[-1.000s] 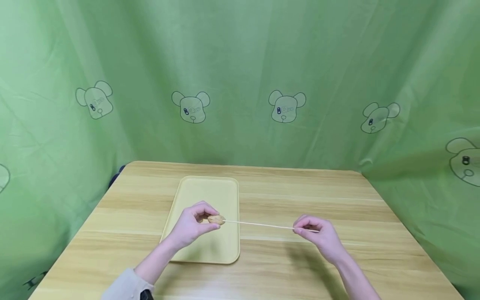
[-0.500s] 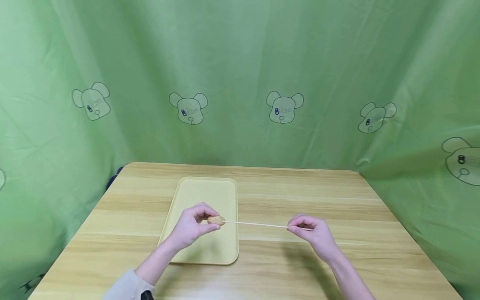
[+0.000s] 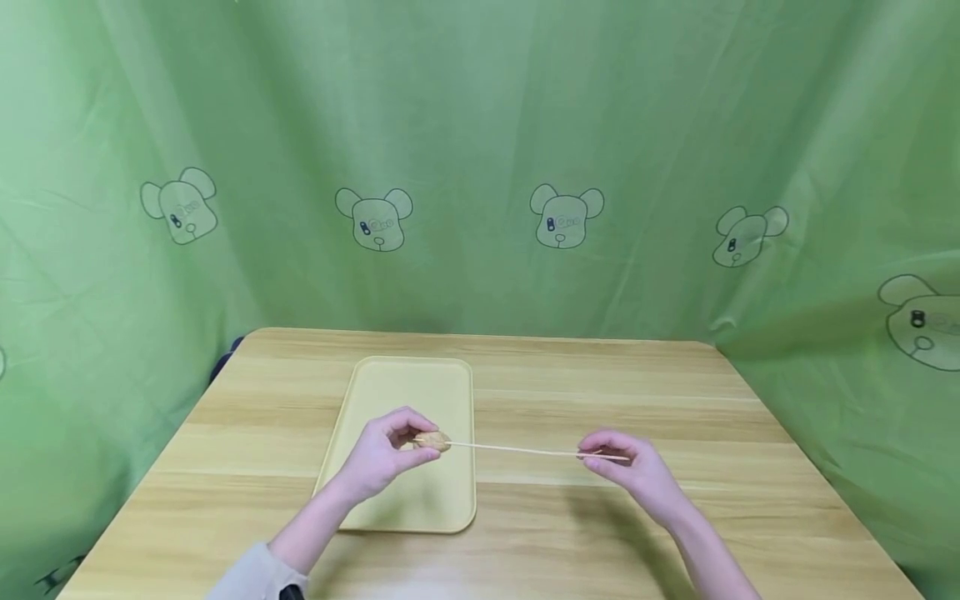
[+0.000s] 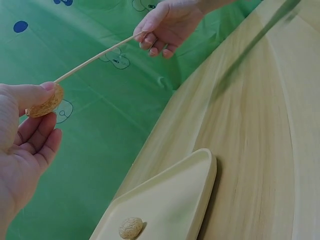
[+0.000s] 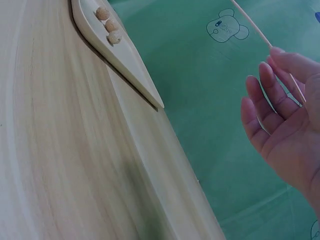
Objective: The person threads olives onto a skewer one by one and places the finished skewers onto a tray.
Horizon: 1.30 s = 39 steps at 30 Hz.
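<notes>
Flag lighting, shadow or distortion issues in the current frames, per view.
Head: pale glare on the table at bottom centre, soft shadow below the right hand; left wrist: dimmer than head, strongly tilted, wood grain bowed toward the right edge, dark shadow along the side of the tray; right wrist: also dim and tilted, blurry-edged dark shadow low on the tabletop.

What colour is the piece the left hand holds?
The piece is golden brown, clearest in the left wrist view.
</notes>
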Motion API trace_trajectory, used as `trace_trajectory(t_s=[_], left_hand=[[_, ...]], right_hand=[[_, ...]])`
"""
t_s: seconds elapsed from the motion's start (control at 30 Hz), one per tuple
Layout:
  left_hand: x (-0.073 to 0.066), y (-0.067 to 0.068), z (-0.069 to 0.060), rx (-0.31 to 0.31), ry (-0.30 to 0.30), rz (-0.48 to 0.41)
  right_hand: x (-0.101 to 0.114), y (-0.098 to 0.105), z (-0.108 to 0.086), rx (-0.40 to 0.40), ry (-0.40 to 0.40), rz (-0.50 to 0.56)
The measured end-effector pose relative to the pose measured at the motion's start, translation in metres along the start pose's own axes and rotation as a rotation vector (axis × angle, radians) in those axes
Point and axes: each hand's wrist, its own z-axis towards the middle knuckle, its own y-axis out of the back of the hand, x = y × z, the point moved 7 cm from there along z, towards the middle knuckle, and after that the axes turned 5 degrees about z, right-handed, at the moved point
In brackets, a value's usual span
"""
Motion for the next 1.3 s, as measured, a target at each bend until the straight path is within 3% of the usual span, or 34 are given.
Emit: trace_trajectory(t_s=[0.3,0.57,0.73,1.3], left_hand=[[0.006,0.0,-0.002,0.006,0.048,-0.023],[0.01,-0.002,-0.004,0.018,0.095,-0.102],[0.011,-0.001,-0.005,-0.01,0.121,-0.162],[0.014,-0.004,-0.005,-0.04,0.073,-0.258]], right_hand=[[0.003,-0.001,-0.001,-0.041,0.058,0.022],[0.006,-0.008,0.0,-0.007,0.108,0.168],[0.008,-0.01,0.001,-0.003,0.118,0.208],[0.008,-0.019,0.007,0.011,0.124,0.217]])
